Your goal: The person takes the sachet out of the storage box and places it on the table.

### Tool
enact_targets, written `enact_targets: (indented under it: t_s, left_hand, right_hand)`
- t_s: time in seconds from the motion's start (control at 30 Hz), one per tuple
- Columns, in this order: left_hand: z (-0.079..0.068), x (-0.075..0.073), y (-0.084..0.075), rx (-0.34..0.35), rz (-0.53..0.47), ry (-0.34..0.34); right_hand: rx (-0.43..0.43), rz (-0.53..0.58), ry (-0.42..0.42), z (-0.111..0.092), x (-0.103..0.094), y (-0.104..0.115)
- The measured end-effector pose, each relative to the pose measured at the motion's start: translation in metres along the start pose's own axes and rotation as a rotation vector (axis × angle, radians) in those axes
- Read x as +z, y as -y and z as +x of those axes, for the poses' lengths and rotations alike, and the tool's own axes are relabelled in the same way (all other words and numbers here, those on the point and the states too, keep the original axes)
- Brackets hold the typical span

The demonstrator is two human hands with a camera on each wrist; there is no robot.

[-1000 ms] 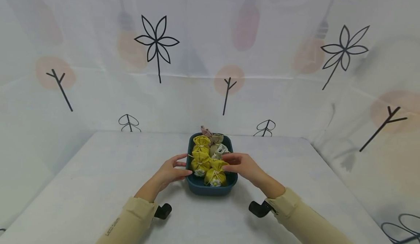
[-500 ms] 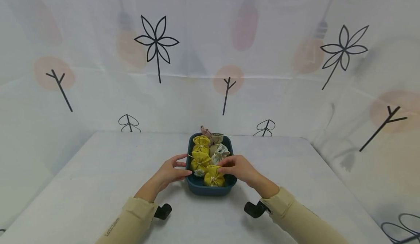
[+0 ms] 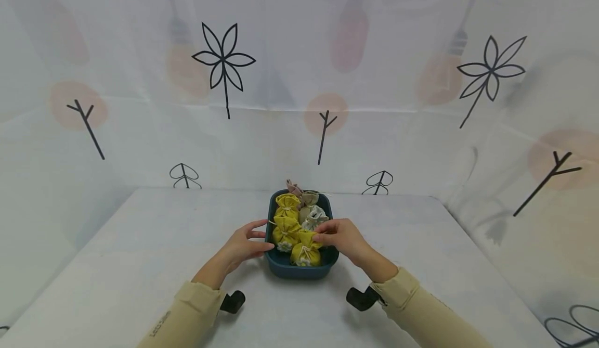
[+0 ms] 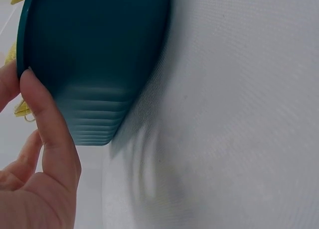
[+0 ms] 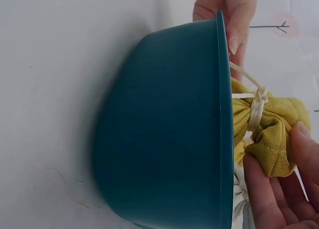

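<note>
A dark teal basin (image 3: 299, 272) stands mid-table with several small drawstring pouches in it. My left hand (image 3: 239, 244) holds its left rim; in the left wrist view the basin wall (image 4: 99, 45) meets the thumb and a finger at the rim. With thumb and fingers, my right hand (image 3: 345, 237) pinches the gathered top of the nearest yellow pouch (image 3: 305, 254). In the right wrist view that pouch's white cord (image 5: 256, 109) is tied round its neck, above the basin's rim. The basin wall hides the pouch's lower part there.
Two more yellow pouches (image 3: 286, 231) lie along the basin's left side. A white patterned pouch (image 3: 314, 217), a beige pouch (image 3: 309, 198) and a pinkish pouch (image 3: 293, 187) fill the right and far part. White patterned cloth (image 3: 267, 150) hangs behind the table.
My right hand has shifted slightly left and now pinches the near yellow pouch's top. That pouch dipped lower, then came up a little. The left hand and basin look unmoved.
</note>
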State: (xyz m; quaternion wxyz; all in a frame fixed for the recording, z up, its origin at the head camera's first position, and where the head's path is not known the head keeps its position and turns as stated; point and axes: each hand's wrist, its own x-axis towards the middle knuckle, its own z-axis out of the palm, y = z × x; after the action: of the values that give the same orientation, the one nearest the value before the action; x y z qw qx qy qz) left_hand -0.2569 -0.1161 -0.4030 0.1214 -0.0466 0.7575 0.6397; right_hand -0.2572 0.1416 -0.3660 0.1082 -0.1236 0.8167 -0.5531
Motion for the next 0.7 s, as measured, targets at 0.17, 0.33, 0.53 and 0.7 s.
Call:
enact_targets:
  t_s: [0.17, 0.33, 0.53, 0.7]
  left_hand:
    - [0.000, 0.000, 0.000, -0.002, -0.002, -0.001]
    - [0.000, 0.001, 0.000, -0.001, -0.006, 0.003]
    - [0.000, 0.000, 0.000, 0.001, -0.014, 0.003]
    - [0.000, 0.001, 0.000, -0.003, -0.013, -0.001]
  right_hand:
    - [-0.027, 0.045, -0.014, -0.001, 0.000, 0.002]
    - [-0.064, 0.038, -0.053, -0.003, -0.002, 0.007]
    - [-0.073, 0.039, -0.104, -0.007, -0.008, 0.015]
    - [-0.085, 0.034, -0.126, -0.010, -0.013, 0.021]
